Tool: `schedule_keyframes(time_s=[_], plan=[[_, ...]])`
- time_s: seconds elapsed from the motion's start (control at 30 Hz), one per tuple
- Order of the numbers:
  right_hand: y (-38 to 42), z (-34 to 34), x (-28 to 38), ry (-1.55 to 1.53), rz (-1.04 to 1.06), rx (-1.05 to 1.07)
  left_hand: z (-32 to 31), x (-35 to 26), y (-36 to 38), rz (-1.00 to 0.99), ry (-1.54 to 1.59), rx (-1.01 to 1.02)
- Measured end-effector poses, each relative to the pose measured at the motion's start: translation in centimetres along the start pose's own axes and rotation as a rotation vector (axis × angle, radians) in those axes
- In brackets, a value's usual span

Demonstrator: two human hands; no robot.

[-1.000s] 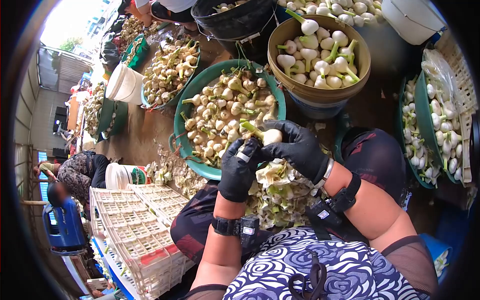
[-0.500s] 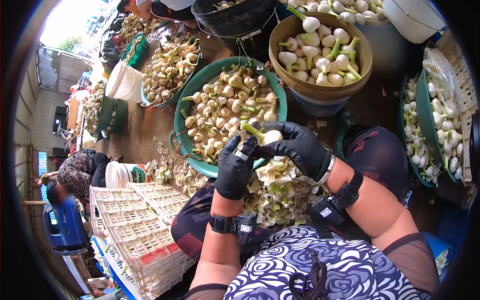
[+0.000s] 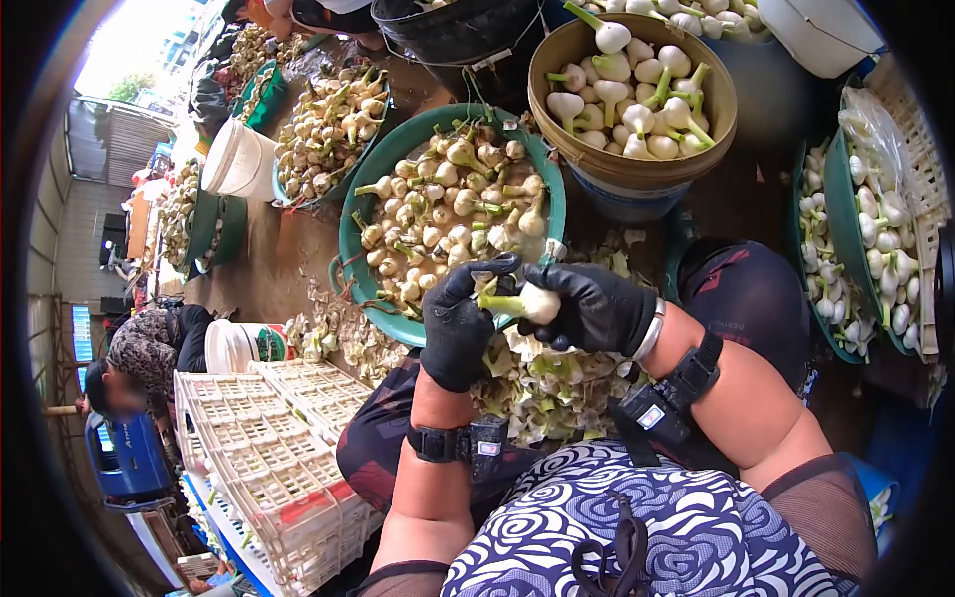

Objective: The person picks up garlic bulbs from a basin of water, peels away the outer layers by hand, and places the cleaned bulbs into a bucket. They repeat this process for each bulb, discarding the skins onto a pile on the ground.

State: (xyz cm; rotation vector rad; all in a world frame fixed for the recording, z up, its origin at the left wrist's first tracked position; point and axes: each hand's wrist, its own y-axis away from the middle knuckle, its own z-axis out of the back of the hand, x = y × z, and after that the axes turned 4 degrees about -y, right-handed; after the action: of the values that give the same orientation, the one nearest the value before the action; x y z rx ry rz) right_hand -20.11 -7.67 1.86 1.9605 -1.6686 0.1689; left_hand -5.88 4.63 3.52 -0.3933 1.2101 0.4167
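Between my black-gloved hands is a white garlic bulb [image 3: 539, 305], its green stem pointing left. My right hand [image 3: 602, 310] is closed around the bulb's right side. My left hand [image 3: 460, 323] curls its fingers at the stem end, where a loose flap of skin shows. A small pale piece [image 3: 550, 252] sticks up by the right fingertips; I cannot make out what it is. Just beyond, a green basin [image 3: 351, 224] holds many unpeeled bulbs in brownish water. Below my hands lies a heap of peeled-off garlic skins [image 3: 557, 388].
A tan bucket [image 3: 637, 171] of cleaned garlic stands behind the basin. White plastic crates [image 3: 269, 438] are stacked at my left. Green tubs [image 3: 841, 239] of white bulbs stand on the right. Another person [image 3: 149, 348] bends over at far left.
The bulb has turned, its stem swinging from upper left to level left. My left hand has shifted slightly up and left, and the view has moved a little.
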Motion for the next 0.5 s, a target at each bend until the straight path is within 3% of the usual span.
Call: schedule_keyframes(time_s=[0.07,0.13,0.2,0.27,0.33,0.5], plan=[[-0.1,0.0,0.6,-0.168,0.141,-0.104,-0.2,-0.6,0.5,0.297,0.41,-0.053],[0.0,-0.1,0.9,-0.199,0.236,-0.093,0.6,0.9,0.9,0.294,0.471,-0.002],[0.1,-0.1,0.6,0.042,0.384,-0.16,0.1,-0.5,1.2,0.384,0.654,0.04],[-0.2,0.1,0.4,-0.102,0.343,-0.112,-0.2,-1.4,1.0,0.253,0.383,0.077],[-0.6,-0.1,0.2,-0.068,0.369,-0.232,-0.4,-1.0,0.6,0.353,0.708,0.057],[-1.1,0.0,-0.4,0.101,0.46,-0.233,-1.2,-0.6,0.3,0.322,0.611,-0.009]])
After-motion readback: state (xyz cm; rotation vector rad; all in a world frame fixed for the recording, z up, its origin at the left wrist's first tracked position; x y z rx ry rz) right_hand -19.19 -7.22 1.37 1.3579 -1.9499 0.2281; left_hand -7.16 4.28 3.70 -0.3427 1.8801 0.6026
